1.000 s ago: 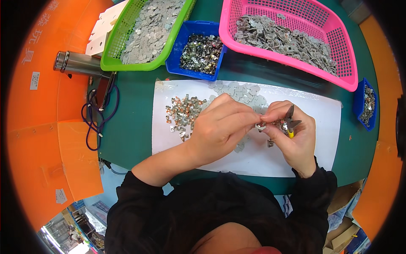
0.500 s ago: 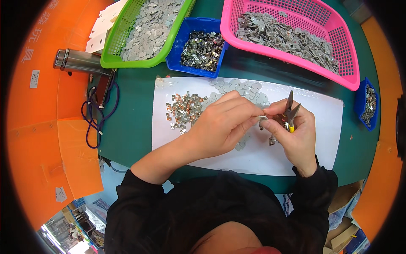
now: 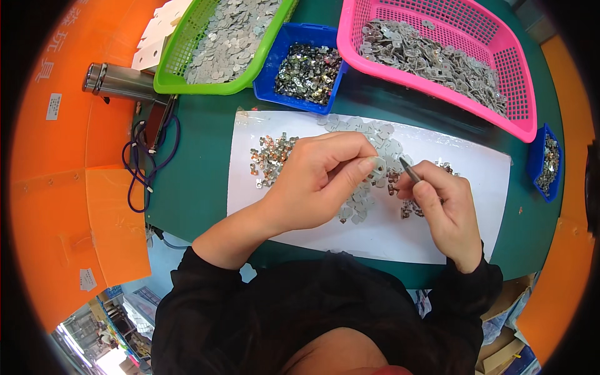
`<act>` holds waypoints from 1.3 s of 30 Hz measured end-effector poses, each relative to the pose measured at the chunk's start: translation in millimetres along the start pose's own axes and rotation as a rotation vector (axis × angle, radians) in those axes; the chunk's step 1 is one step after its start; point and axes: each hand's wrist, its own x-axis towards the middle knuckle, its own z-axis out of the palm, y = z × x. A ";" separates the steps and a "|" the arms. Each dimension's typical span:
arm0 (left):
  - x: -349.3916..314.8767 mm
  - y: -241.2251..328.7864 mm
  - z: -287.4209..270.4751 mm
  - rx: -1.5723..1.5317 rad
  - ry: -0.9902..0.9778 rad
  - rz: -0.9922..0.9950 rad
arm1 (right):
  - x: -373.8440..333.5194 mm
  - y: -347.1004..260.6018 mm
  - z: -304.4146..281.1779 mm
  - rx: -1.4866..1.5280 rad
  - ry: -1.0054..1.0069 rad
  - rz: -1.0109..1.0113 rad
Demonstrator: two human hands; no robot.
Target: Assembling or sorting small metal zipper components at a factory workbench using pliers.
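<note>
My left hand (image 3: 322, 178) pinches a small pale grey flat plate (image 3: 379, 167) between thumb and forefinger. My right hand (image 3: 447, 209) is closed round a pair of pliers (image 3: 409, 170); its dark jaws point up and left toward the plate, apart from it. The handles are hidden in the palm. Beneath the hands lies a white sheet (image 3: 375, 242). On it are loose grey plates (image 3: 357, 205) between my hands, a heap of small silver and copper-coloured metal clips (image 3: 270, 156) left of my left hand, and more metal pieces (image 3: 411, 209) beside my right hand.
Along the back stand a green basket (image 3: 164, 78) of grey plates, a blue bin (image 3: 265, 78) of small metal parts and a pink basket (image 3: 431, 78) of grey pieces. A smaller blue bin (image 3: 539, 153) sits far right. A steel flask (image 3: 122, 82) and purple cord (image 3: 175, 140) lie left.
My hands have moved apart. The pliers have swung from upright, jaws spread, to pointing up-left in my right hand. The plate now stays in my left hand alone.
</note>
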 end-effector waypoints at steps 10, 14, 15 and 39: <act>0.5 2.8 2.2 0.066 0.025 0.137 | -2.0 -2.1 4.9 -0.166 -0.017 -0.047; 1.0 4.7 0.6 0.143 0.021 0.170 | -1.6 -2.4 2.3 -0.200 -0.040 -0.033; 1.5 4.3 0.3 0.163 0.012 0.177 | -1.4 -2.6 2.2 -0.195 -0.046 -0.024; 3.1 6.0 -12.8 0.210 -0.208 0.156 | 0.0 2.0 2.7 -0.254 -0.034 -0.183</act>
